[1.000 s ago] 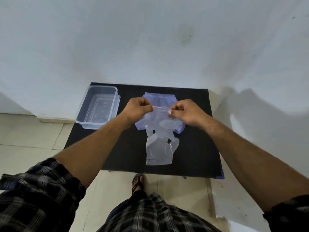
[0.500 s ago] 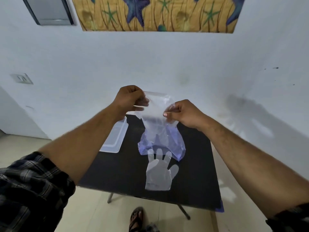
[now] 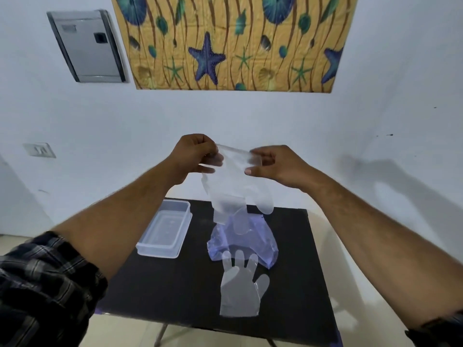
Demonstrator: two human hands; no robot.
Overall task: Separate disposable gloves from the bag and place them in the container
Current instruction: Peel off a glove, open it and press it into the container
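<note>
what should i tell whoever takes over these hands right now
Left hand and right hand: fingers pinch the cuff of a clear thin plastic glove, held in the air above the black table.
Crumpled bluish plastic bag lies mid-table; a second clear glove lies flat in front of it.
Clear rectangular plastic container, left of the bag, looks empty.
Left: put both gloves in the container.

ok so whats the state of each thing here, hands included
left hand: pinching held glove's cuff
right hand: pinching same cuff
held glove: lifted, hanging
bag: crumpled on table
flat glove: lying on table
container: open, no gloves inside
</note>
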